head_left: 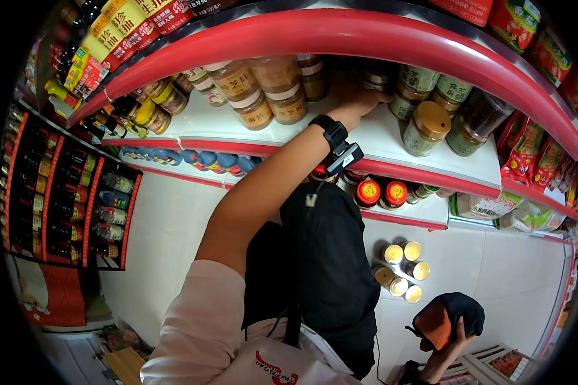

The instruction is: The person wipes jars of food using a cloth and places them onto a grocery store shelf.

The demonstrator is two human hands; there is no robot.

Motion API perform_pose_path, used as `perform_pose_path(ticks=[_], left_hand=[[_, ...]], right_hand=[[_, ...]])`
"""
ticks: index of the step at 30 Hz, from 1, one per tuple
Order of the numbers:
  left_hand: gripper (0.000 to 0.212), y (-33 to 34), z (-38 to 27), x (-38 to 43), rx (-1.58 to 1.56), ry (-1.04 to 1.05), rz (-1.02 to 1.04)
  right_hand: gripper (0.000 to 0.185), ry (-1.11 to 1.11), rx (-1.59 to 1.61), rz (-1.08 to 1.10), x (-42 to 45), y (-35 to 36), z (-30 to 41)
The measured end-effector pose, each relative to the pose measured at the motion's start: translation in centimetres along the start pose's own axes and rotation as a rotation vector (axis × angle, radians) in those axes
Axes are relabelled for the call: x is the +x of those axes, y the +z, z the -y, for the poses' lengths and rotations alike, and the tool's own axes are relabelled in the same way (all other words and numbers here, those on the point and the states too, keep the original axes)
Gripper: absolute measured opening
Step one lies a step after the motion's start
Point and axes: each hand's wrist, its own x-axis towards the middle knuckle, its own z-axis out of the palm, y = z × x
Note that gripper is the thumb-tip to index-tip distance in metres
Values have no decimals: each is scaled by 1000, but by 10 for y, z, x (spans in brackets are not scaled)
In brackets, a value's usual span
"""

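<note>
My left hand [359,98] reaches deep between the jars on the white shelf [274,135], a black strap with a small device on its wrist. Its fingers are partly in shadow, close to a dark jar [376,79] at the back, and I cannot tell whether they grip it. Stacked sesame paste jars [254,111] stand to the left of the hand. On its right are more jars with green labels, among them a gold-lidded jar [426,129] near the shelf edge. Low at the right, my right hand [457,332] holds a dark blue and orange fabric item [445,320].
Several gold-lidded jars [399,287] stand grouped on the tiled floor. A curved red shelf edge [318,31] overhangs the reaching arm. Red-lidded jars [368,192] sit on the shelf below. Bottle racks [67,192] stand left; a pale slatted rack [486,365] is at lower right.
</note>
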Motion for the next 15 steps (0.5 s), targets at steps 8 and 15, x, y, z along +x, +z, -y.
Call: perform_pose_path(ticks=[8,15], left_hand=[[66,-25,-16,3,-170,218,202],[74,-18,28,14,-55,353,166]], right_hand=[[56,-18,10,76,1,20,-3],[54,-28,1,134,6,28,-6]])
